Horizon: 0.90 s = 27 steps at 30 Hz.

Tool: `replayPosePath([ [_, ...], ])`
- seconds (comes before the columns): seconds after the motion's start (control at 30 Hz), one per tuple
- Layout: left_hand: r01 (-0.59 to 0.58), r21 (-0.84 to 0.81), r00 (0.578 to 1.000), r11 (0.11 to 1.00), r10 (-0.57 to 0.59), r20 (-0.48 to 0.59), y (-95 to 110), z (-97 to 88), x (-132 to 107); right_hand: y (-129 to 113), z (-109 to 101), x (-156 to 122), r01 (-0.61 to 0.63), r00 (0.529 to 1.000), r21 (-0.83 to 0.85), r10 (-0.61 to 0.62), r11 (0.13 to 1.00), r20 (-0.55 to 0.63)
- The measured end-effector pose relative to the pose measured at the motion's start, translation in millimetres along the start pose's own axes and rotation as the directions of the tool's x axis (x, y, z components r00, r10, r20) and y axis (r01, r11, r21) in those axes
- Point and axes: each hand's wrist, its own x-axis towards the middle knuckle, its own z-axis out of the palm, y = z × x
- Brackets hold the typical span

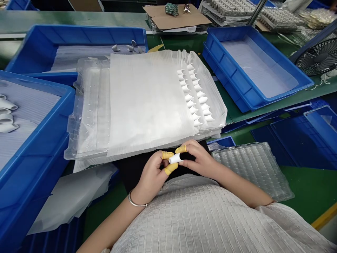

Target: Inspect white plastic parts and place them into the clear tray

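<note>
Both hands meet close to my body, pinching one small white plastic piece point(175, 158) between them. My left hand point(153, 174) grips it with yellow finger cots on thumb and forefinger; a metal bangle circles that wrist. My right hand point(196, 158) holds its other end, one finger in a yellow cot. Just beyond the hands lies a clear plastic tray point(86, 116) covered by a white foam sheet point(147, 102). Two rows of the same white pieces point(195, 96) show along the tray's uncovered right side.
A blue bin point(31, 165) at left holds a few white pieces point(6, 116). Another blue bin point(65, 45) sits behind it. An empty-looking blue bin point(252, 66) stands at right, beside a black fan point(319, 56). An empty clear blister tray point(252, 168) lies at my right.
</note>
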Motion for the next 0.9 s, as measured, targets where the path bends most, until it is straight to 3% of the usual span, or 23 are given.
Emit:
replayPosePath([
  [0.27,-0.170,0.295,0.984,0.940,0.180,-0.005,9.3,-0.9,-0.9,0.9,9.4,-1.3,-0.068,0.997,0.080,0.066,0.994,0.033],
  [0.37,-0.248,0.361,0.968,0.899,0.244,0.055,7.4,-2.8,-0.9,1.7,3.4,-0.3,-0.187,0.972,0.212,0.150,0.959,0.179],
  [0.43,-0.352,0.402,0.936,0.846,0.321,0.143,7.3,-5.3,-0.9,2.9,-3.6,2.2,-0.289,0.928,0.364,0.166,0.885,0.333],
  [0.5,-0.468,0.445,0.884,0.763,0.409,0.227,9.2,-8.8,-1.3,2.0,-11.6,5.8,-0.366,0.894,0.446,0.175,0.816,0.413],
  [0.67,-0.640,0.543,0.752,0.544,0.588,0.298,23.5,-20.5,-0.9,-21.4,-39.8,22.4,-0.450,0.838,0.288,0.289,0.845,0.462],
  [0.73,-0.649,0.564,0.732,0.510,0.619,0.284,31.6,-26.6,3.6,-34.2,-59.2,38.8,-0.444,0.816,0.282,0.253,0.851,0.520],
  [0.8,-0.614,0.608,0.749,0.503,0.614,0.248,39.1,-32.5,12.8,-40.3,-83.7,66.9,-0.387,0.848,0.295,0.212,0.873,0.486],
  [0.9,-0.530,0.715,0.802,0.456,0.543,0.248,45.6,-38.4,32.3,-27.1,-121.4,131.7,-0.229,0.970,0.128,0.215,0.965,0.114],
])
